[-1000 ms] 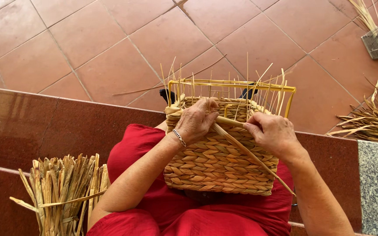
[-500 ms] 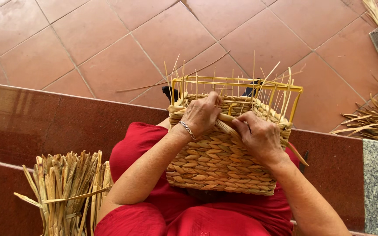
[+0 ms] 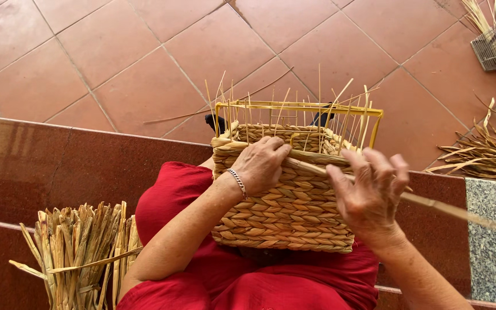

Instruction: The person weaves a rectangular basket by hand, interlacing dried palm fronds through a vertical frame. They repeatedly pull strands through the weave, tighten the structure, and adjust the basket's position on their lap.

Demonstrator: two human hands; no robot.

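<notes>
A half-woven straw basket [image 3: 285, 201] with a yellow wire frame rests on my lap, over red clothing. My left hand [image 3: 261, 163], with a silver bracelet at the wrist, presses on the top woven row of the near side. My right hand [image 3: 370, 192] is at the basket's right corner, fingers curled around a long flat straw strand [image 3: 449, 211] that runs from under my left hand out to the right. Thin upright straw stakes stick up around the frame.
A bundle of dried straw [image 3: 78, 252] stands at my lower left beside the dark red stone step [image 3: 58, 166]. More loose straw [image 3: 486, 152] lies on the tiled floor at the right. A small wire frame [image 3: 492, 49] with straw sits at the top right.
My right hand has moved to the right and pulled the strand out sideways past the basket's corner. My left hand stays pressed on the top row.
</notes>
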